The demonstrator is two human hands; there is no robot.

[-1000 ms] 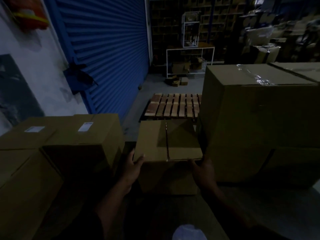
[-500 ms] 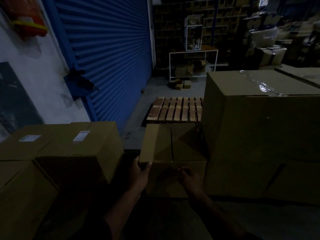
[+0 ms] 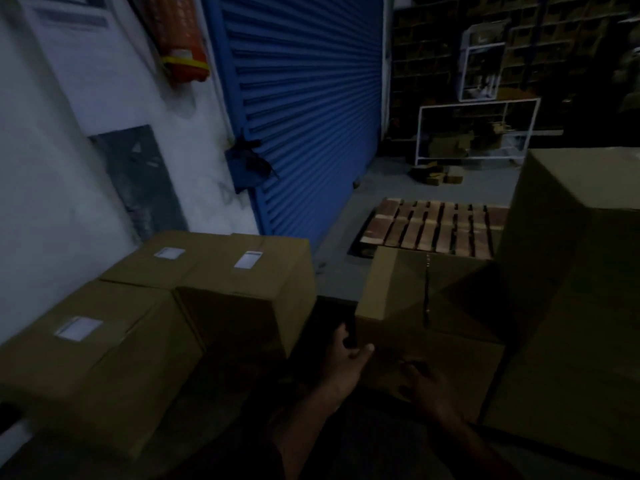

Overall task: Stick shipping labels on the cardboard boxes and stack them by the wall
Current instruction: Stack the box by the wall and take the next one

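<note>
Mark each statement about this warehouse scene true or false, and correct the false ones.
1. Three boxes by the wall carry white labels. True: the labelled boxes each show a white label on top.
2. The small box the hands are on has a label on top. False: its top shows only the flap seam.
3. The left hand is at the small box's near left corner. True.
4. The roller shutter is red. False: it is blue.
5. The wooden pallet carries a stack of boxes. False: its visible slats are bare.
6. The right hand is against the small box's front face. True.
</note>
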